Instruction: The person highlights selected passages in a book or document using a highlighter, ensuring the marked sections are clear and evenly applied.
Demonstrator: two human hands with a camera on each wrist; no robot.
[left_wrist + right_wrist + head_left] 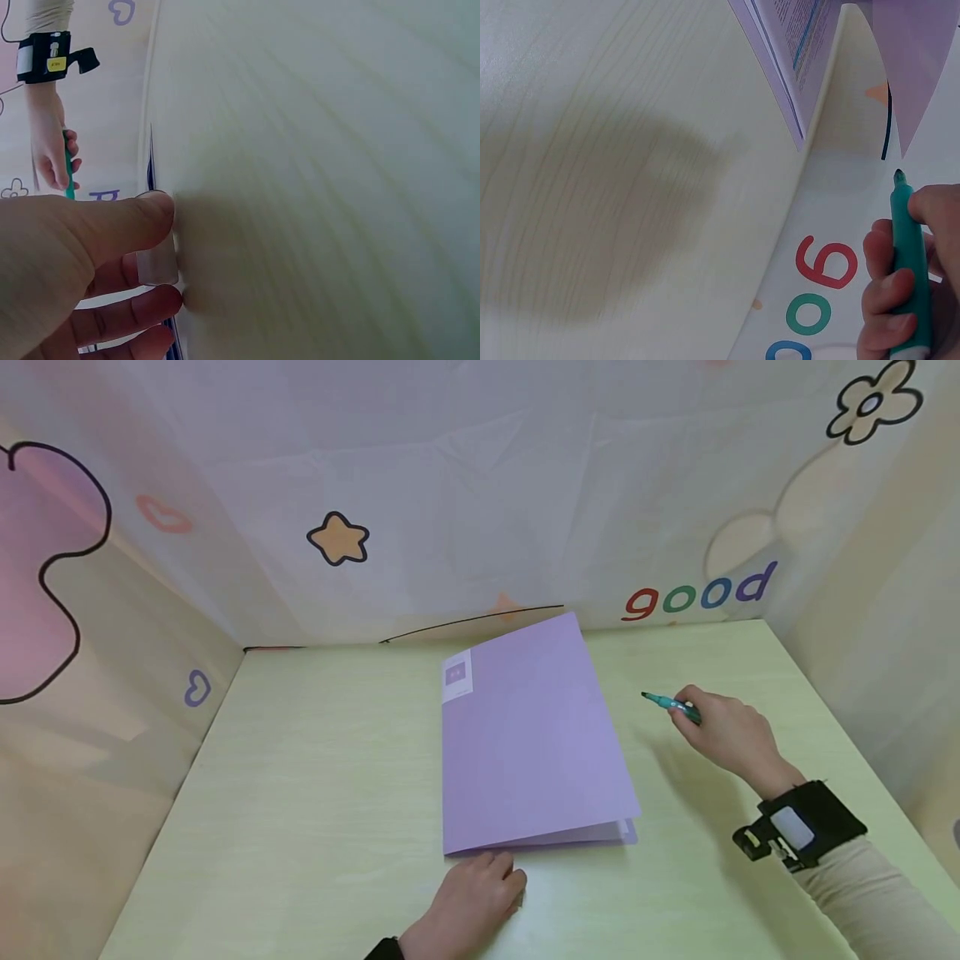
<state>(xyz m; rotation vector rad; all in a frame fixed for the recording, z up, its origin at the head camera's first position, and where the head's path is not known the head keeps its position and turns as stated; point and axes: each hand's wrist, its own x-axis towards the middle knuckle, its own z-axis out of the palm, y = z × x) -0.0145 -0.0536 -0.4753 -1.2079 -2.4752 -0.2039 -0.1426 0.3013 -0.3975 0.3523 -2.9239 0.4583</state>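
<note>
A purple folder [525,735] lies on the table with its cover slightly raised, a white label near its top left corner. Printed pages [802,37] show inside it in the right wrist view. At the folder's near edge, my left hand [476,897] rests with curled fingers. Between its thumb and fingers the left wrist view shows a small pale block [157,266], partly hidden by them. Off the folder's right side, my right hand [727,731] holds a green marker [910,262] above the table, its dark tip bare and pointing toward the folder.
The pale green table [322,777] meets a printed cloth backdrop [480,527] at the back and sides. A black band with a small device [802,827] sits on the right wrist. Bare tabletop shows left of the folder.
</note>
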